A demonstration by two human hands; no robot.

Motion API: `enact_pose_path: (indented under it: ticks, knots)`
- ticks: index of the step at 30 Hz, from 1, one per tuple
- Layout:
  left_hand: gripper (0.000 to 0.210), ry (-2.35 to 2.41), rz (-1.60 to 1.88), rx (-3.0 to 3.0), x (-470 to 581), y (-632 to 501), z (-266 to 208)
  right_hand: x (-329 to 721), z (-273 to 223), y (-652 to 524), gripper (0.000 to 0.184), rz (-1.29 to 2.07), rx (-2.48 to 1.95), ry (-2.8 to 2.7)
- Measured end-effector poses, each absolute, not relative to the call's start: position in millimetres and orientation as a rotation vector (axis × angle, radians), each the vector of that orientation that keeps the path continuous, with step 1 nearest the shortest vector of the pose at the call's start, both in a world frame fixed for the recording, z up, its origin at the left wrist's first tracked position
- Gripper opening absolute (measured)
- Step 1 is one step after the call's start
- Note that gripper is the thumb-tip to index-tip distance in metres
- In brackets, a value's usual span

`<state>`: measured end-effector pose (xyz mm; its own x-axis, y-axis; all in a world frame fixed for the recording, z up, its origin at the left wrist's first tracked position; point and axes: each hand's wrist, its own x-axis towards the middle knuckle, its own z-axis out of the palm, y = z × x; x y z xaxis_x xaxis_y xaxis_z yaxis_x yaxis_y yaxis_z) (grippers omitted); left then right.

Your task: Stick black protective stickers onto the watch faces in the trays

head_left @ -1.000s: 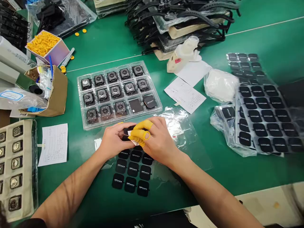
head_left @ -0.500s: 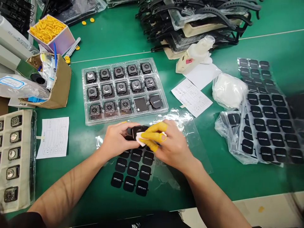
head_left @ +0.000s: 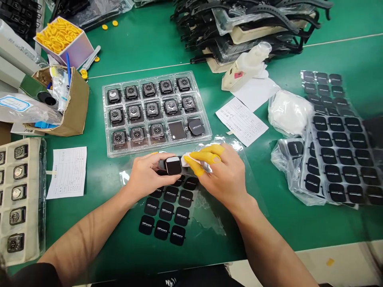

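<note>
A black square watch case (head_left: 173, 166), its glossy screen facing up, is gripped by its sides in my left hand (head_left: 147, 174). My right hand (head_left: 223, 167), with yellow finger cots on several fingers, pinches a white wiping cloth (head_left: 186, 159) at the right edge of the watch case. Under both hands lies a clear sheet of black square HiFuture screen stickers (head_left: 166, 211). Just beyond stands a clear plastic tray (head_left: 157, 148) of watch cases, most of them back side up; one at its near right corner bears a HiFuture sticker.
Further sticker sheets (head_left: 338, 159) and a bag of white cloths (head_left: 289, 112) lie to the right. A dispenser bottle (head_left: 247, 67) stands before stacked trays with black straps (head_left: 257, 24). At left are a cardboard box (head_left: 78, 101), a box of yellow finger cots (head_left: 79, 48) and another watch tray (head_left: 32, 199).
My right hand has moved the white cloth rightward off the screen to the edge of the watch case, uncovering the screen. My left hand has stayed nearly in place.
</note>
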<state>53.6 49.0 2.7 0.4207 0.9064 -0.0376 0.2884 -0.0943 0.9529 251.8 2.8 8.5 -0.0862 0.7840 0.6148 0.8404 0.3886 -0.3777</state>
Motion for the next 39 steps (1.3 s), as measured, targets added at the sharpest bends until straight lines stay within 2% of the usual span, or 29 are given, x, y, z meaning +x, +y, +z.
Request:
enact_pose_path:
  ticks: [4,6,8,11,13,18,23,29,34,36,39]
  knots:
    - [0.042,1.021,0.763,1.639,53.8,49.1,2.3,249.8,7.4,-0.6,0.002,-0.034,-1.399,-1.871]
    - [0.041,1.045,0.769,1.595,54.0,48.5,3.1,259.9,6.3,0.1,0.010,-0.136,-1.583,-1.878]
    - [0.040,1.061,0.790,1.562,54.1,47.7,3.8,272.3,6.8,-1.7,0.010,-0.267,-1.789,-1.793]
    - [0.042,1.041,0.842,1.611,53.6,46.6,3.4,273.4,8.6,-12.0,0.022,-0.290,-1.781,-1.606]
    - [0.044,1.040,0.884,1.674,52.8,46.3,2.5,259.6,7.4,-20.4,0.028,-0.080,-1.709,-1.518]
    - [0.046,1.031,0.927,1.794,51.2,46.8,3.4,231.5,-3.9,-24.7,0.029,0.724,-1.558,-1.165]
    - [0.045,0.979,0.882,1.833,50.0,47.6,3.5,240.2,-7.9,-17.6,0.036,0.928,-1.489,-0.898]
    - [0.052,0.928,0.884,1.580,50.8,49.6,0.7,234.3,-4.7,-17.7,0.023,0.884,-1.538,-0.875]
    - [0.056,0.896,0.717,1.030,51.0,57.6,5.9,241.8,-8.9,-9.9,0.005,0.415,-1.464,-1.263]
    - [0.055,0.927,0.729,0.995,50.8,58.7,6.2,253.9,-7.9,-7.3,0.014,0.245,-1.368,-1.413]
    - [0.057,0.943,0.755,1.083,52.0,55.5,4.3,272.4,4.1,-10.3,0.033,0.315,-1.255,-1.359]
